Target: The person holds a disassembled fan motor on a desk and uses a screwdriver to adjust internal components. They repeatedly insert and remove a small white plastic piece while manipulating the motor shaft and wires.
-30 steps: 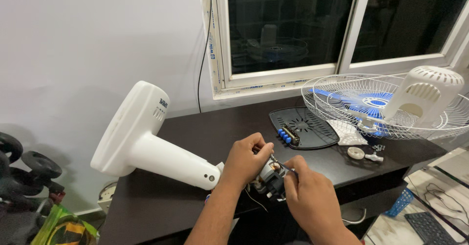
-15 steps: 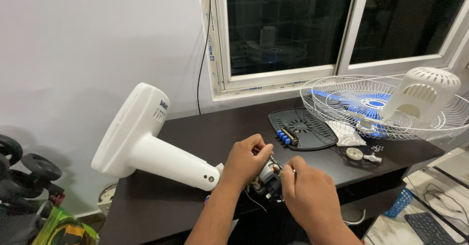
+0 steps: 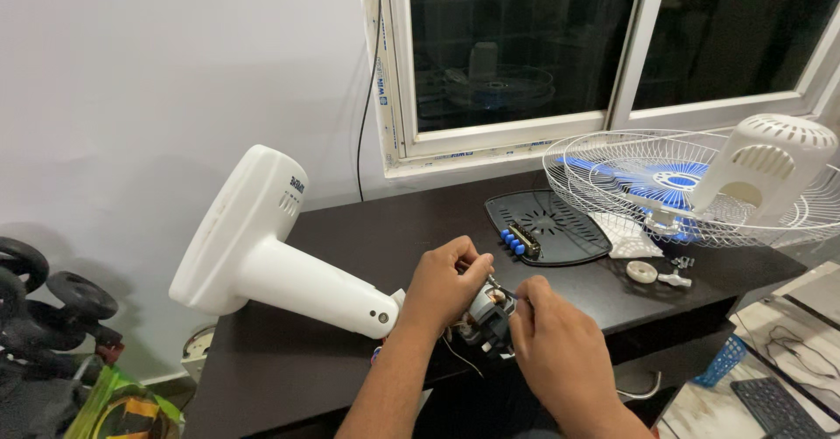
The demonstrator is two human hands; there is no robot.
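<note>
At the desk's near edge, the left hand (image 3: 442, 289) clamps the small fan motor (image 3: 486, 315) steady while the right hand (image 3: 553, 351) pinches its right side; the white fan stand (image 3: 262, 251) lies left.

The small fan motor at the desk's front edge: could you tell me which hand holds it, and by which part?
Both hands grip the fan motor: the left hand its left and upper side, the right hand its right end.

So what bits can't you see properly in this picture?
Head view only:
- Motor: mostly hidden by the left hand and right hand.
- Wire guards: cut off by the right edge.
- Small parts on the table: too small to identify.
- Dumbbells: cut off by the left edge.
</note>
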